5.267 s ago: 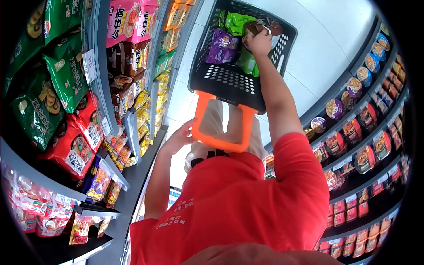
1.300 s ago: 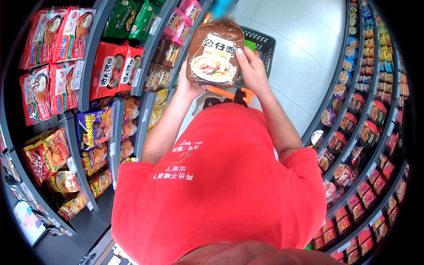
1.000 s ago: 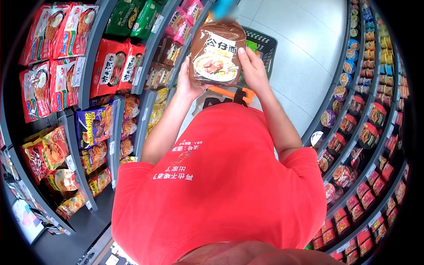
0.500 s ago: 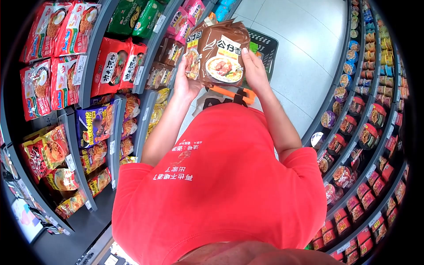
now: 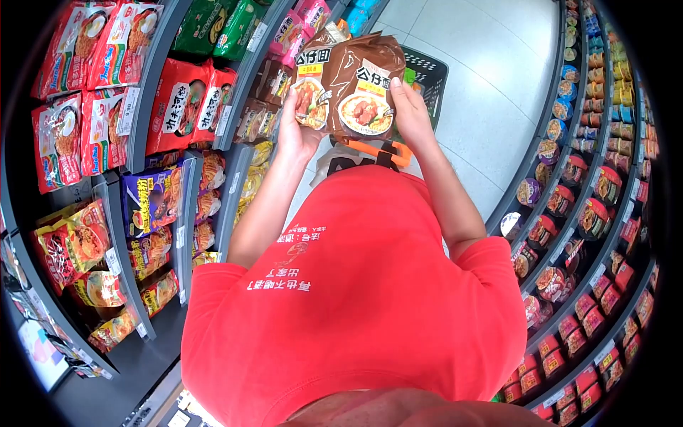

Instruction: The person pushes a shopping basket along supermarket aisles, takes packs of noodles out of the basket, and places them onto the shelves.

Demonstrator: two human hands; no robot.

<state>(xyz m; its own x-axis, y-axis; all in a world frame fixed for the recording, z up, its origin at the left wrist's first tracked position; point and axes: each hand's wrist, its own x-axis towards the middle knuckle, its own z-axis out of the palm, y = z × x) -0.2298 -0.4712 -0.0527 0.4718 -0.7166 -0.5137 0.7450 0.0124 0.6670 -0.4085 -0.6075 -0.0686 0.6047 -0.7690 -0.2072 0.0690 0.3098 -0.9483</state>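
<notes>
A brown multipack of instant noodles (image 5: 365, 78) is held up in front of me, with pictures of noodle bowls on its two visible faces. My left hand (image 5: 300, 135) grips its left edge, thumb up along the side and the palm partly below. My right hand (image 5: 411, 112) grips the right edge, its thumb on the front face. Some fingers of both hands are hidden behind the pack. Just beneath it shows an orange and black handle (image 5: 380, 151).
On my left, a dark shelf unit holds red noodle packs (image 5: 178, 107), green packs (image 5: 206, 28) and a purple pack (image 5: 151, 199). A dark basket (image 5: 435, 89) stands beyond the pack on the tiled floor (image 5: 484, 92). Curving shelves of noodle cups (image 5: 594, 217) line my right.
The noodle pack has turned between my hands, so its left face shows more fully and the right face sits slightly lower and farther right. Both hands keep their hold.
</notes>
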